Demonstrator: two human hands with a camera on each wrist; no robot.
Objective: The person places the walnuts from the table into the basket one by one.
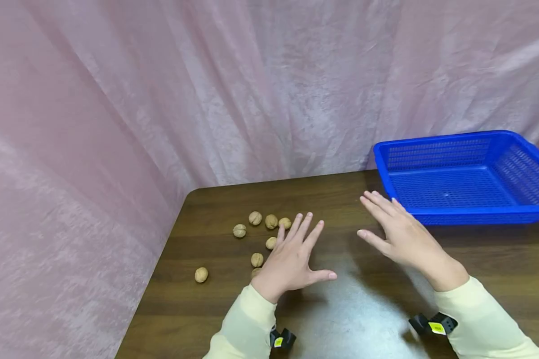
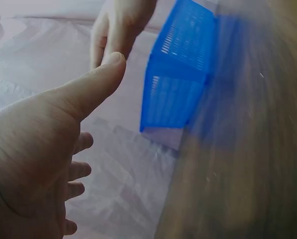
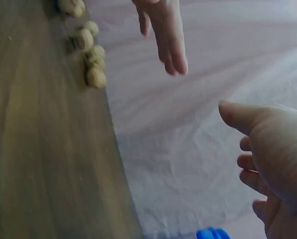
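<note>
Captured in the head view, on the inner side of the right wrist (image 1: 446, 275): a bright yellow label (image 1: 437, 327) fixed to a black wrist device (image 1: 449, 320), slightly tilted and marked with dark characters too small to read. Shown likewise beside the left wrist (image 1: 266, 289), on a similar black unit (image 1: 289, 338): a smaller-looking yellow tag (image 1: 278, 342), also bearing dark marks, too tiny to make out. Legible across the head, left wrist and right wrist views: no word, brand, number or sign.
</note>
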